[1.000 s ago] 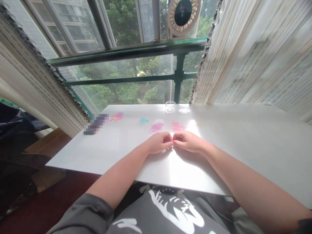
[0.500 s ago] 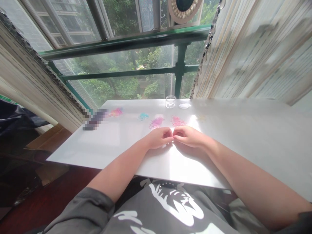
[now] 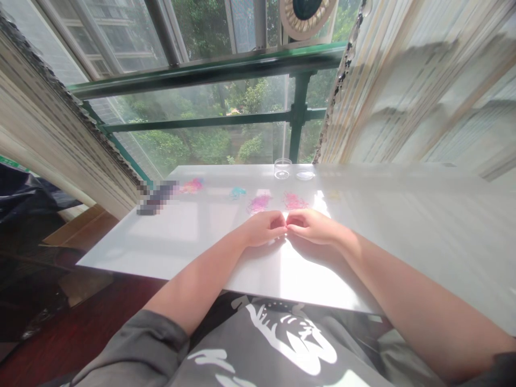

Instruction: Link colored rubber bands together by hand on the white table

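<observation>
Narrow at the fingertips, the grip of my left hand [image 3: 262, 228] meets that of my right hand [image 3: 312, 226]; whether something thin is pinched between them, I cannot tell. Bringing both together probably steadies small, fine work. Nearest the grip lies a pink pile of thin bands or strands [image 3: 295, 201], just beyond my right fingers; I cannot tell whether they touch. It seems placed there for a short reach. Just left of the pink pile is a purple-pink pile [image 3: 259, 202], then, farther left, a turquoise pile [image 3: 237, 192] and a mixed-colour pile [image 3: 192, 186]; to its right, a faint yellowish pile [image 3: 334, 195]. Spacing them along the desk [image 3: 161, 247] likely keeps colours apart. Beyond the pink pile, a clear round jar [image 3: 282, 170] stands beside a flat pale disc [image 3: 305, 175], perhaps its lid, probably set back for working room.
</observation>
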Demonstrator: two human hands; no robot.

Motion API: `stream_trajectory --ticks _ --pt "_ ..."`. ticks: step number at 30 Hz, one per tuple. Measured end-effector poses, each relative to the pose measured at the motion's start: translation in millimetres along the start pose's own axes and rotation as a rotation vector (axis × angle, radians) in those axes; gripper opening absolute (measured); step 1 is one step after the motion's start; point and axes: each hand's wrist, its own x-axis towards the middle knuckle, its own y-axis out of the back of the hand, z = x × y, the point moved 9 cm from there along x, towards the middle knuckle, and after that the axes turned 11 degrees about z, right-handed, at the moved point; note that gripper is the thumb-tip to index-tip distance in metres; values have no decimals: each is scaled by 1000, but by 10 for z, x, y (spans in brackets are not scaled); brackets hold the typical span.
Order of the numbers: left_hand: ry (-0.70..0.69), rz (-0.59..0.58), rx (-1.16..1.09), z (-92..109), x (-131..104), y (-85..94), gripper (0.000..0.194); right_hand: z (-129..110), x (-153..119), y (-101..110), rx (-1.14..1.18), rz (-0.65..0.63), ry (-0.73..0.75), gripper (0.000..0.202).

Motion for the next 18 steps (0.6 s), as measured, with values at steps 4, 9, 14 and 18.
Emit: stream_trajectory --ticks 4,9,14,18 --pt "8 4 3 0 -2 7 16 -14 -1 12 2 6 -3 13" --pt "9 0 9 7 -3 15 16 -7 -3 21 -23 16 -22 13" --pt "6 2 3 2 -1 9 16 -9 0 20 -36 15 -21 13" --pt "6 5 -5 1 0 5 15 -9 1 24 -36 21 -14 14"
